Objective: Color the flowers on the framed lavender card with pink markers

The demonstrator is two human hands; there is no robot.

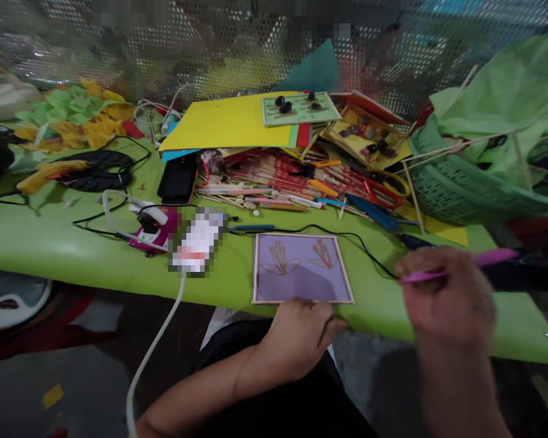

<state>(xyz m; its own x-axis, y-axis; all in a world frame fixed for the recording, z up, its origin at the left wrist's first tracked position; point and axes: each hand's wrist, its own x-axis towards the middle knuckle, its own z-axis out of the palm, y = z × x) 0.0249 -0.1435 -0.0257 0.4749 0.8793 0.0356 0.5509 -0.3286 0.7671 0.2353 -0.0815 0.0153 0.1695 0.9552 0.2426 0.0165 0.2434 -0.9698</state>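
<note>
A purple picture [296, 291] in a thin wooden stick frame lies on the green table. Two plant-like shapes in brown outline stand out on its surface. My left hand [304, 331] is at the picture's near edge, fingers curled over the frame; the fingertips are partly hidden. Off to the right, above the table, my right hand [447, 298] is closed around a slim pink pen-like tool [495, 257], blurred by motion. A black cord [351, 234] runs across the table behind the picture toward my right hand; whether it joins the tool is unclear.
Left of the picture lie a phone [198, 240] and a magenta power block [148, 240] with cables. Behind are yellow sheets [228, 121], a small green framed picture [301, 109], pens, sticks and scissors [379, 193]. A green basket [456, 176] stands at the right.
</note>
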